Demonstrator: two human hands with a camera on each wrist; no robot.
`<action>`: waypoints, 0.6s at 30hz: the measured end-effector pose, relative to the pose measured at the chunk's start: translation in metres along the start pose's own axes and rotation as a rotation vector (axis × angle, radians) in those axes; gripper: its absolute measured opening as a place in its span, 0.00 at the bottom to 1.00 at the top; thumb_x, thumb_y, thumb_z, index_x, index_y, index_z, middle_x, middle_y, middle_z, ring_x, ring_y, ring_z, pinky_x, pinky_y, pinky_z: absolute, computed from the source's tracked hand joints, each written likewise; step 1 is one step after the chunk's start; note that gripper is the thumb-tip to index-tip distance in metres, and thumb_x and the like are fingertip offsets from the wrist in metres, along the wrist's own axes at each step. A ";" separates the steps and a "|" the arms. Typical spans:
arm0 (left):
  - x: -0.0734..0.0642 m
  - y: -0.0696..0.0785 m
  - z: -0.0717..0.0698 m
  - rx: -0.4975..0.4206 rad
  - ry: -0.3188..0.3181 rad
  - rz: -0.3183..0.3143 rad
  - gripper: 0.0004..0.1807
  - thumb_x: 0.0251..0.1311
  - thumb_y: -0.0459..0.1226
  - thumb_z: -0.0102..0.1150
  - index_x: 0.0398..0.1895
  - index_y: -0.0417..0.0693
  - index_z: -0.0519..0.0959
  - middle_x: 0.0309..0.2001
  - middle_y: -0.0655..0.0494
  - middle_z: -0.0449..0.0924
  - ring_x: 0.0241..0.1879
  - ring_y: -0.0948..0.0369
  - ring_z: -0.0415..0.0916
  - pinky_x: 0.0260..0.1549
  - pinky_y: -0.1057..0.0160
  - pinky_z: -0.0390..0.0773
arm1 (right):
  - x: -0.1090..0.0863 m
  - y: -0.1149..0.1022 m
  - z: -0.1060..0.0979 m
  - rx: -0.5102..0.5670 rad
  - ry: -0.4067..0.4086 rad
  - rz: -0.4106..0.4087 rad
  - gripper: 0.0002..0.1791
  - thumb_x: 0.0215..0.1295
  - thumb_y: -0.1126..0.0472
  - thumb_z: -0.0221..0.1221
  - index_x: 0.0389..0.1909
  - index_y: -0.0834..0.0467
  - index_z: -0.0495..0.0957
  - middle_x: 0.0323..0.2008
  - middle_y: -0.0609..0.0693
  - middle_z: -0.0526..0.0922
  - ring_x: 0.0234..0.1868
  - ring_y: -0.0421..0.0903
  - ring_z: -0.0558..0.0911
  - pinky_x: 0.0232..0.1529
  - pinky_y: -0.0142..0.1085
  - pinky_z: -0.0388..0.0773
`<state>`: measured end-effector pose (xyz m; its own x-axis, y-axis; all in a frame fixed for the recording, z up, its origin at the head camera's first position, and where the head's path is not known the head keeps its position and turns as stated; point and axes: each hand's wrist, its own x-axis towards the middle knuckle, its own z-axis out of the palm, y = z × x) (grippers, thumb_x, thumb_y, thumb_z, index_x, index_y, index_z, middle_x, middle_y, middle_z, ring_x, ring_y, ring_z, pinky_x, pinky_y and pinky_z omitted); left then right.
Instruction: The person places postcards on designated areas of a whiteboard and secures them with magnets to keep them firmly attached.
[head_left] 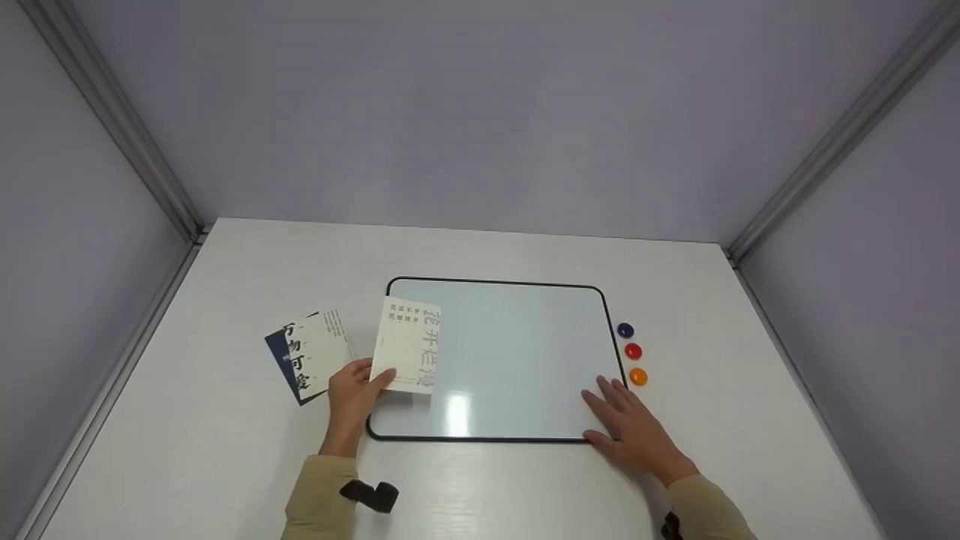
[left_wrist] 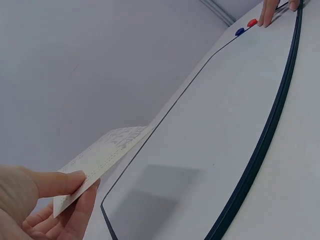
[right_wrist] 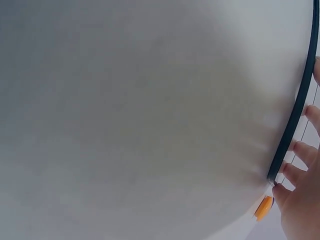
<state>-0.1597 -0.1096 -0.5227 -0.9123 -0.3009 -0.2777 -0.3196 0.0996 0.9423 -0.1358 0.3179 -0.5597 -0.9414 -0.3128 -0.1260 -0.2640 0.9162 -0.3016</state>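
Note:
My left hand (head_left: 354, 391) pinches a cream card (head_left: 405, 341) printed with grey and dark characters, thumb on top and fingers beneath. In the left wrist view the card (left_wrist: 102, 155) is raised and tilted, casting a shadow on the whiteboard (left_wrist: 225, 100). That whiteboard (head_left: 510, 352) has a black frame and lies flat on the table. At its lower right corner my right hand (head_left: 634, 431) rests with fingers spread over the frame. Left of the board, another cream card (head_left: 322, 352) with black characters overlaps a dark blue card (head_left: 279, 351).
Along the board's right edge sit three round magnets in a row: dark blue (head_left: 625, 330), red (head_left: 633, 351) and orange (head_left: 638, 376). The white table (head_left: 480, 495) is bounded by grey panels at the back and both sides.

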 end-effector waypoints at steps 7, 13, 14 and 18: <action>-0.002 0.003 0.010 -0.023 -0.021 0.007 0.21 0.58 0.31 0.63 0.53 0.30 0.74 0.51 0.32 0.81 0.32 0.66 0.82 0.36 0.66 0.84 | 0.000 -0.002 -0.002 0.011 -0.001 -0.010 0.36 0.65 0.37 0.54 0.72 0.43 0.60 0.77 0.52 0.53 0.78 0.59 0.52 0.74 0.60 0.54; -0.002 0.005 0.016 -0.024 -0.043 -0.003 0.20 0.58 0.30 0.63 0.52 0.31 0.74 0.49 0.33 0.82 0.31 0.66 0.81 0.36 0.66 0.84 | 0.001 -0.002 -0.001 0.013 0.027 -0.026 0.36 0.64 0.38 0.55 0.72 0.45 0.61 0.76 0.53 0.55 0.77 0.60 0.53 0.73 0.61 0.55; -0.003 0.005 0.017 -0.023 -0.045 -0.003 0.19 0.58 0.30 0.63 0.52 0.31 0.74 0.49 0.33 0.82 0.30 0.66 0.81 0.35 0.66 0.84 | 0.001 -0.002 -0.001 0.010 0.031 -0.026 0.36 0.64 0.38 0.55 0.71 0.45 0.61 0.76 0.53 0.55 0.77 0.60 0.53 0.73 0.61 0.55; -0.004 0.007 0.020 -0.019 -0.049 -0.006 0.19 0.58 0.30 0.63 0.52 0.31 0.74 0.48 0.34 0.83 0.30 0.66 0.81 0.34 0.67 0.83 | 0.000 -0.003 0.000 -0.003 0.041 -0.027 0.36 0.64 0.38 0.55 0.71 0.44 0.61 0.76 0.54 0.56 0.77 0.60 0.54 0.72 0.61 0.56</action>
<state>-0.1629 -0.0891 -0.5185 -0.9219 -0.2544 -0.2922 -0.3211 0.0800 0.9437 -0.1351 0.3154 -0.5594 -0.9416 -0.3273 -0.0791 -0.2902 0.9081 -0.3018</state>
